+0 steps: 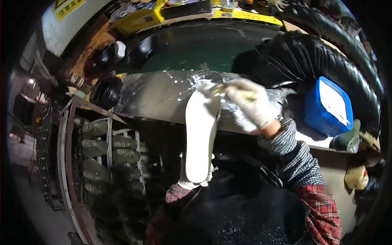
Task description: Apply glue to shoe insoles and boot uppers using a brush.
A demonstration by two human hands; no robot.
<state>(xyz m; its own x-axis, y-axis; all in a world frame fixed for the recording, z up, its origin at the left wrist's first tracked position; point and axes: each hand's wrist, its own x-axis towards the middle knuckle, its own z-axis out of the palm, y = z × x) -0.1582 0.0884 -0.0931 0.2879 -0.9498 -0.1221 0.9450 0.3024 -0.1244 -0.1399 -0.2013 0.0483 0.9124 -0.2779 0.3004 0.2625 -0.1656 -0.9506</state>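
Note:
A long white shoe sole (200, 139) faces up in front of me, its far end over the edge of the bench. Its near end rests in my left hand (185, 181), which is in a white knit glove and grips from beneath; most of its fingers are hidden. My right hand (248, 102), in a white glove with stains, is closed around a small brush (211, 88). The brush tip, a little blurred, lies at the far end of the sole and seems to touch it. What lies under the sole cannot be seen.
A blue tub (312, 110) with white contents stands on the right. The metal bench edge (151, 94) carries white smears, with a green belt (188, 51) behind it. At left, a metal rack (71, 143) holds several dark shoe-shaped pieces. A yellowish container (356, 178) lies far right.

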